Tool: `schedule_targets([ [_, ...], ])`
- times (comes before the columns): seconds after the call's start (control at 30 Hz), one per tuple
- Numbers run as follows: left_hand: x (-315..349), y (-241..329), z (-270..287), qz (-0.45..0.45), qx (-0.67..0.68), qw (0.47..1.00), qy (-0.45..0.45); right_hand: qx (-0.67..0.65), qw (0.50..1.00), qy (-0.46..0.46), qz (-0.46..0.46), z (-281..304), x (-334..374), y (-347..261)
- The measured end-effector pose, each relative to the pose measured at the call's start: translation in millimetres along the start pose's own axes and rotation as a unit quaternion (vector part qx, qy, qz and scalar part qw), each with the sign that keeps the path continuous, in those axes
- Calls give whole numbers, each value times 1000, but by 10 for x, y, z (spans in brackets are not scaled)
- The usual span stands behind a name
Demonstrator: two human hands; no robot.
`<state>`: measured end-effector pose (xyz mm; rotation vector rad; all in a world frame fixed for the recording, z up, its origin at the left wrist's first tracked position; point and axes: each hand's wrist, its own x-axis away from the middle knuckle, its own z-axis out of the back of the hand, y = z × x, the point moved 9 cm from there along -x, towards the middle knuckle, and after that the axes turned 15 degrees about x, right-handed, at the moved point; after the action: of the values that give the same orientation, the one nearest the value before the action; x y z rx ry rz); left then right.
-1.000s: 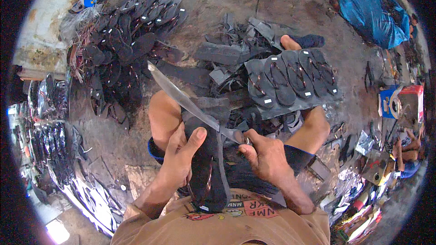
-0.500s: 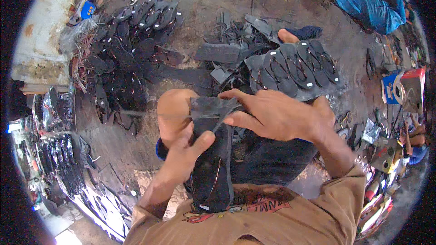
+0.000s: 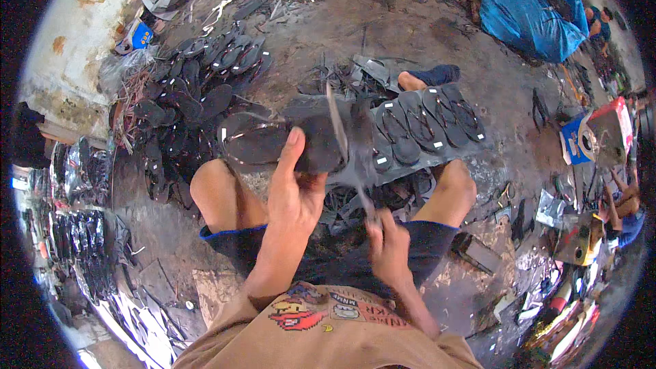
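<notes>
head view: hands (image 3: 296, 198) hold a rounded black sandal (image 3: 256, 150) and slim metal blade (image 3: 337, 119).

There is one knife (image 3: 335, 115) and one held sandal (image 3: 249, 142).

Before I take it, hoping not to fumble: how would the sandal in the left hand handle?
The sandal likely flexes only slightly: its outline runs straight past the left hand. It looks matte, so perhaps not slippery. Being flat, it probably won't roll.
</notes>
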<state>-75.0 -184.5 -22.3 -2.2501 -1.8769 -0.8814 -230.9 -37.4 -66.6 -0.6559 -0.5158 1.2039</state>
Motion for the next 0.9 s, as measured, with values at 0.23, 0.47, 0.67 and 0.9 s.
schedule_targets([
  [0.23,220,13,471,23,-68,997,-22,103,991,-86,-25,301,230,162],
  [0.47,351,63,847,26,-164,986,-14,128,966,-220,37,378,-213,-143],
  [0.67,548,156,937,52,-243,968,42,-41,967,-237,78,-194,-350,-233],
  [0.9,-475,1097,456,-131,-23,991,-31,-27,956,184,-228,1014,349,1859],
])
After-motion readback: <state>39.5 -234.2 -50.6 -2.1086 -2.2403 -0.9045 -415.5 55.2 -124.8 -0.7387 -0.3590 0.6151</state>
